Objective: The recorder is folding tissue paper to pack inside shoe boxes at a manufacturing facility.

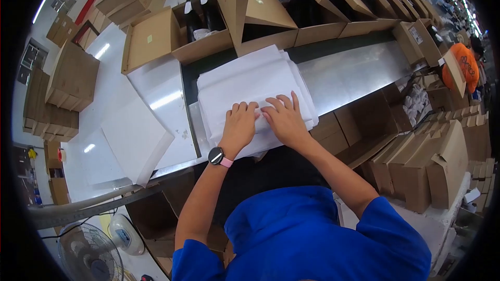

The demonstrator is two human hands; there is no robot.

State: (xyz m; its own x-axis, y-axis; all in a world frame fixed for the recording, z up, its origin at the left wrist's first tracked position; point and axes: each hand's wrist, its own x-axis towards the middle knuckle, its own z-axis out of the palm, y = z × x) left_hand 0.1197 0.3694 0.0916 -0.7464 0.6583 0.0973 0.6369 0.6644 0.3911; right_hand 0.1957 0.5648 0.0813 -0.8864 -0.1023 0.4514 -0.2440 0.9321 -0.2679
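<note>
A stack of white paper sheets (239, 78), with slightly uneven edges, lies on the bench in front of me. Both hands rest on its near part, close together. My left hand (239, 126) has its fingers bent and slightly apart, tips on the top sheet; a watch with a pink strap (221, 158) is on that wrist. Beside it, my right hand (286, 121) lies with fingers spread over the paper, its thumb side toward the left hand. Neither hand visibly lifts a sheet. Creases run across the top sheet near the fingertips.
Beyond the paper stand open cardboard boxes (205, 47) holding dark shoes or boots. Another white stack (136, 140) lies left on the metal table. Brown cartons (73, 75) are piled at far left, more boxes (416, 169) at right. A fan (91, 255) stands lower left; a person in orange (461, 67) is far right.
</note>
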